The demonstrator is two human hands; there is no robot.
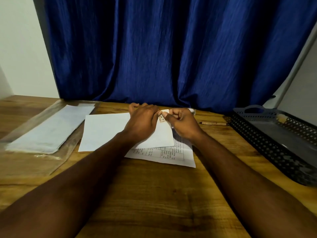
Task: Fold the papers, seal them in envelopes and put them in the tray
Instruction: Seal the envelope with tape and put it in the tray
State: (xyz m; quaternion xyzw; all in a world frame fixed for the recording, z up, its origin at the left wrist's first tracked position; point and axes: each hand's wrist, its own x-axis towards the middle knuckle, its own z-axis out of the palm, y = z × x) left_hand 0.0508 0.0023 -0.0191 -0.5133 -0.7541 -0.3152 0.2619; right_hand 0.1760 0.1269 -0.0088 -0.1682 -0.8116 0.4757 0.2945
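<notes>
A white envelope (104, 131) lies flat in the middle of the wooden table. My left hand (142, 120) rests palm down on its right part, pressing it. My right hand (181, 123) pinches the envelope's far right corner between thumb and fingers, where a small strip or flap (165, 111) sticks up. Under the envelope lies a printed sheet (164, 155) with a table of text, its near edge showing. A dark perforated tray (267, 134) stands at the right with nothing visible inside.
A stack of pale envelopes in a clear plastic sleeve (49, 129) lies at the left. A pen (214, 123) lies between my right hand and the tray. A blue curtain (171, 48) hangs along the table's far edge.
</notes>
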